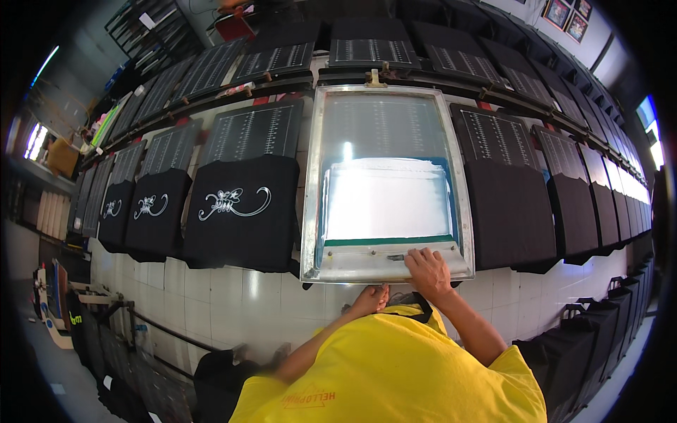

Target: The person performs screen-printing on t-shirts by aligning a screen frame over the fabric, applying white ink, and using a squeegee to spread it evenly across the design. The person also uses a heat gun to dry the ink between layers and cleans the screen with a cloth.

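Observation:
A screen-printing frame lies in front of me, its silver rim around a mesh coated with white ink. At the frame's near end lies a wide metal squeegee with a green blade edge along the ink. My right hand is closed over the right part of the squeegee's holder, fingers bent across its top. Just below the frame's near edge, close to my body, my left hand is curled closed. Whatever it may hold is hidden. Black shirts with a white swirling print lie on boards to the left.
Unprinted black shirts cover boards to the right of the frame. A second row of boards runs behind, along a metal rail. Draped black fabric stands behind me on the right. A dark rail crosses the lower left above white floor tiles.

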A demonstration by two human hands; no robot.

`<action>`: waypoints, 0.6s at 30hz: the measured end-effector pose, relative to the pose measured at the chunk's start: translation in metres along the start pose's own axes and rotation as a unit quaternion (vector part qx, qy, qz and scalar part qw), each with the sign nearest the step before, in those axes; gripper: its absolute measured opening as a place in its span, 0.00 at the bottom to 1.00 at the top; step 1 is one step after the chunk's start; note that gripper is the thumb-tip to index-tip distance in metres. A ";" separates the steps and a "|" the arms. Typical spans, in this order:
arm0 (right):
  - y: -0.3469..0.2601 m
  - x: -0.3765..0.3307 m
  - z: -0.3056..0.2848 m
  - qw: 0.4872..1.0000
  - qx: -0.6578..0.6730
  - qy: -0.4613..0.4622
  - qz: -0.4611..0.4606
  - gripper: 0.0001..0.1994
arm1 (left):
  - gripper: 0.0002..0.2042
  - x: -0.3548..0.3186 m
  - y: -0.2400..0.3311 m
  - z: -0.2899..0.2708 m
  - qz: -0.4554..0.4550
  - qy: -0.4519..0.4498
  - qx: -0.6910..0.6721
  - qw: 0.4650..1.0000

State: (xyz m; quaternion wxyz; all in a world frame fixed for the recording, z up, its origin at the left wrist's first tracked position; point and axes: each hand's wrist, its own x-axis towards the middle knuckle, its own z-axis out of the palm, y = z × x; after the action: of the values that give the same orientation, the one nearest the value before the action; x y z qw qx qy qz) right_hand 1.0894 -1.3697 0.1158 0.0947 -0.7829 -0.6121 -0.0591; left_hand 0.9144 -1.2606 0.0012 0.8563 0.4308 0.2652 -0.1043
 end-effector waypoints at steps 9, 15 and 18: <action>-0.009 -0.021 0.005 0.999 0.041 -0.002 0.016 0.23 | 0.13 -0.008 0.009 0.000 0.079 -0.014 0.111 0.991; -0.010 -0.023 -0.004 0.995 0.082 -0.030 0.038 0.25 | 0.12 -0.014 0.013 0.001 0.036 0.015 0.116 0.993; 0.005 -0.026 -0.007 0.986 0.136 0.036 0.084 0.24 | 0.13 -0.025 0.022 0.000 -0.001 -0.011 0.132 0.991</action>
State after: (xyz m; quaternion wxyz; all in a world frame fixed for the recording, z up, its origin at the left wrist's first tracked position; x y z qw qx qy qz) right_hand 1.0877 -1.3972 0.1168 0.2274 -0.8084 -0.5430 0.0046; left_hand 0.9026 -1.2479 0.0296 0.7949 0.5383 0.2400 -0.1442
